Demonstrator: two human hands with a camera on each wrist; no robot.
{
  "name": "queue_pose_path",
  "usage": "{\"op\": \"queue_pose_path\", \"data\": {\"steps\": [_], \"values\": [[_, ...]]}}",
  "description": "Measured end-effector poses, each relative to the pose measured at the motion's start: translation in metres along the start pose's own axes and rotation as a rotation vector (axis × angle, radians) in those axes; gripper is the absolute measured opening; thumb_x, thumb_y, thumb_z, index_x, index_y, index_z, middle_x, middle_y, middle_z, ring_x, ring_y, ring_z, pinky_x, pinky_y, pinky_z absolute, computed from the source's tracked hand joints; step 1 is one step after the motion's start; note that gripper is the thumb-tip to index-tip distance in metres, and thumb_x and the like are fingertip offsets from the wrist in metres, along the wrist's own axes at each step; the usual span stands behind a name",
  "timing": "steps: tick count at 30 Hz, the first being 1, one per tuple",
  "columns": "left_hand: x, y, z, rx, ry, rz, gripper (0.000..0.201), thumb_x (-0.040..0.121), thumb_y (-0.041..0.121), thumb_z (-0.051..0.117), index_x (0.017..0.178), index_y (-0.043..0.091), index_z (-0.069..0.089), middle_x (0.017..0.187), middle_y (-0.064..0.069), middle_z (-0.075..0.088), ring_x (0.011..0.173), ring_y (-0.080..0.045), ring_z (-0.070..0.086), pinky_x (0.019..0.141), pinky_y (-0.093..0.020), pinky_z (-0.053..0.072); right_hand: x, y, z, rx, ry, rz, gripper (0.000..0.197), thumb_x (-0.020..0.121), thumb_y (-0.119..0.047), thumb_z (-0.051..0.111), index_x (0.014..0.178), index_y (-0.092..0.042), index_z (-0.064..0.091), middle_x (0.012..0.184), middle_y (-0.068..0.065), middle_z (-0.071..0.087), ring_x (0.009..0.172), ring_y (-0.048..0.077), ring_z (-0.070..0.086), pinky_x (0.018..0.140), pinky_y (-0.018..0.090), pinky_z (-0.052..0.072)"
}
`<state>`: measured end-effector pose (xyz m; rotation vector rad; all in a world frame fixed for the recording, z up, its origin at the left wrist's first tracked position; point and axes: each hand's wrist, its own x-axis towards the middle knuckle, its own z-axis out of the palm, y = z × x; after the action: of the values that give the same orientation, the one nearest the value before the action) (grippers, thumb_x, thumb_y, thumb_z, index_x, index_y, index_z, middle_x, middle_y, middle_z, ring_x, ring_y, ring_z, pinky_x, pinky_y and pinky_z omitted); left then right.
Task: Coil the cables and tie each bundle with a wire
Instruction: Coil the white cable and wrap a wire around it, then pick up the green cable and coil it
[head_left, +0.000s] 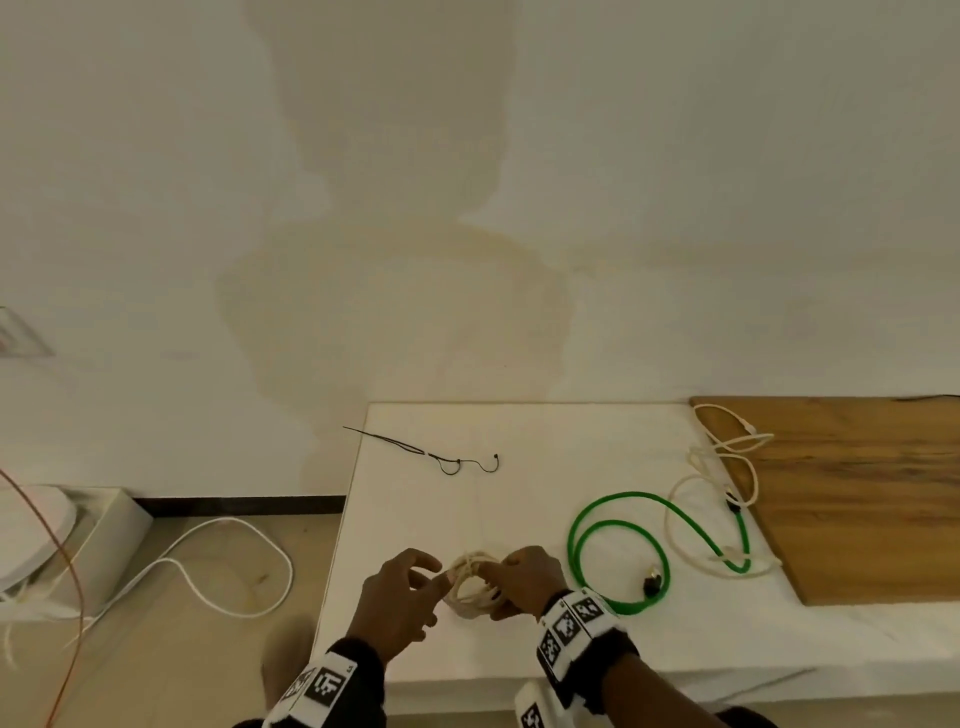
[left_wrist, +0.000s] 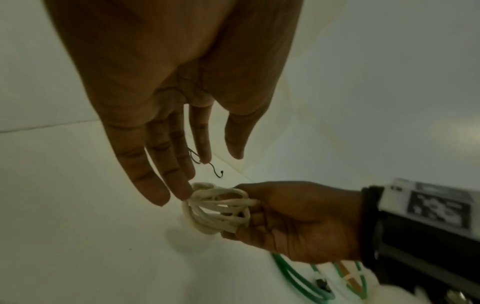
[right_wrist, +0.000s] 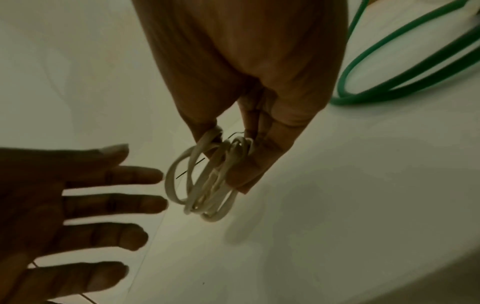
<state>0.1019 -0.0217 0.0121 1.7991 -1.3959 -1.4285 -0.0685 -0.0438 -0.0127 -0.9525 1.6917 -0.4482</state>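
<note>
White tabletop (head_left: 415, 519) carried every item. A coiled white cable (head_left: 470, 584) was pinched between the thumb and fingers of the right hand (head_left: 524, 579), just above the near edge. The left hand (head_left: 397, 597) was held with fingers extended, one fingertip touching the coil. Black wire (head_left: 441, 457) lay farther back. A green cable (head_left: 618, 551) lay to the right.

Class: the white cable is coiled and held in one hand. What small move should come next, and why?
Probably the left hand, open with straight fingers beside the coil, should reach forward for the black wire lying on the white table. The right hand already grips the coiled white cable, and no tie shows clearly around the bundle.
</note>
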Motion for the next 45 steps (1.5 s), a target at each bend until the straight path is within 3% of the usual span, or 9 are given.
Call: {"op": "queue_pose_path", "data": {"steps": [8,12,15,20,29,33,36,39,45], "values": [[0.048,-0.011,0.016,0.203,0.044,0.148,0.015,0.084,0.031,0.068,0.093,0.02,0.064,0.089,0.003,0.068,0.076,-0.012,0.064,0.063,-0.016,0.047,0.035,-0.012,0.018,-0.28,0.186,-0.1,0.047,0.063,-0.061,0.064,0.053,-0.016,0.054,0.067,0.009,0.067,0.062,0.025,0.068,0.055,0.033,0.055],[0.053,-0.009,0.025,0.193,0.121,0.194,0.006,0.084,0.024,0.068,0.087,0.019,0.067,0.086,0.001,0.067,0.075,-0.019,0.065,0.074,-0.035,0.055,0.028,-0.008,-0.008,-0.319,0.25,-0.142,0.055,0.072,-0.072,0.053,0.054,-0.021,0.045,0.066,0.009,0.062,0.066,0.026,0.065,0.06,0.033,0.051],[0.048,-0.001,0.035,0.23,0.251,0.279,0.005,0.084,0.018,0.067,0.086,0.023,0.066,0.088,0.001,0.064,0.081,-0.016,0.06,0.073,-0.03,0.047,0.011,0.004,-0.045,-0.076,0.303,-0.118,0.048,0.081,-0.055,0.059,0.054,-0.016,0.055,0.063,0.01,0.067,0.059,0.024,0.067,0.066,0.041,0.06],[0.029,0.032,0.072,0.197,0.206,0.42,0.009,0.086,0.02,0.066,0.086,0.028,0.064,0.077,0.009,0.063,0.066,-0.008,0.054,0.066,-0.025,0.043,-0.016,0.047,-0.113,0.033,0.392,-0.004,0.015,0.083,-0.022,0.066,0.073,-0.01,0.067,0.071,0.01,0.07,0.057,0.019,0.061,0.055,0.031,0.057],[0.02,0.061,0.132,0.21,0.022,0.485,0.009,0.086,0.02,0.066,0.086,0.029,0.064,0.075,0.007,0.065,0.047,-0.006,0.049,0.054,-0.017,0.043,-0.039,0.113,-0.196,-0.163,0.561,0.158,0.007,0.077,-0.019,0.06,0.071,-0.016,0.062,0.087,0.011,0.072,0.078,0.031,0.068,0.075,0.04,0.059],[0.031,0.065,0.151,0.265,-0.051,0.439,0.007,0.084,0.02,0.068,0.085,0.026,0.064,0.079,0.005,0.064,0.056,-0.01,0.053,0.059,-0.02,0.044,-0.031,0.123,-0.194,-0.351,0.461,0.043,0.016,0.077,-0.021,0.064,0.068,-0.032,0.056,0.086,0.002,0.07,0.088,0.02,0.065,0.077,0.025,0.05],[0.038,0.058,0.165,0.378,-0.182,0.374,0.011,0.081,0.024,0.072,0.085,0.028,0.063,0.085,0.003,0.064,0.068,-0.009,0.056,0.065,-0.018,0.045,-0.023,0.126,-0.179,-0.347,0.36,-0.091,0.027,0.076,-0.013,0.064,0.082,-0.039,0.059,0.089,-0.005,0.063,0.084,0.013,0.061,0.081,0.028,0.052],[0.043,0.051,0.191,0.526,-0.318,0.354,0.021,0.078,0.034,0.074,0.091,0.034,0.057,0.098,0.007,0.059,0.087,-0.008,0.054,0.075,-0.018,0.042,-0.014,0.128,-0.174,-0.339,0.312,-0.113,0.026,0.078,-0.018,0.062,0.099,-0.034,0.064,0.104,-0.004,0.065,0.095,0.015,0.061,0.086,0.029,0.051],[0.043,0.06,0.222,0.959,-0.342,0.421,0.03,0.08,0.046,0.059,0.106,0.04,0.044,0.112,0.014,0.057,0.115,-0.01,0.052,0.095,-0.038,0.031,-0.027,0.119,-0.19,-0.3,0.241,-0.072,0.02,0.08,-0.027,0.063,0.099,-0.027,0.066,0.106,0.002,0.069,0.099,0.023,0.064,0.088,0.034,0.053]]}}
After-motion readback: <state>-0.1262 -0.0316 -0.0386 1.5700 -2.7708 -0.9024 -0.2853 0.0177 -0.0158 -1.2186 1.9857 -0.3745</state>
